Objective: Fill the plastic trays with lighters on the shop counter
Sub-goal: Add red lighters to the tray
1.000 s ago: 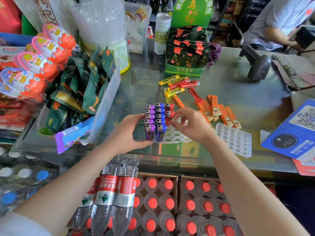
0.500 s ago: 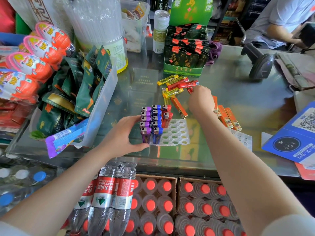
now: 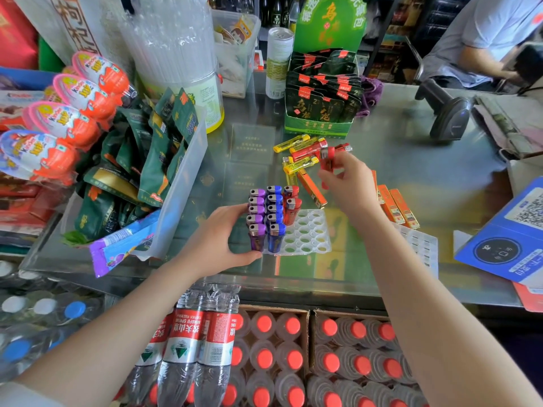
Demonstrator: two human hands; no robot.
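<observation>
— Right hand (image 3: 349, 183)?
— Pinching a red lighter (image 3: 326, 160), lifted above the loose lighters (image 3: 299, 154) beyond the tray (image 3: 308, 233).
— Left hand (image 3: 223, 239)?
— Wrapped around the tray's near-left corner, touching purple lighters (image 3: 256, 212).

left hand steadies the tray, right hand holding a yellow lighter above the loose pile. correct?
Not quite. The lighter in the right hand is red, not yellow; the yellow ones lie on the counter, as the head view shows. The rest holds: the left hand steadies the tray, and the right hand is above the loose pile.
</observation>
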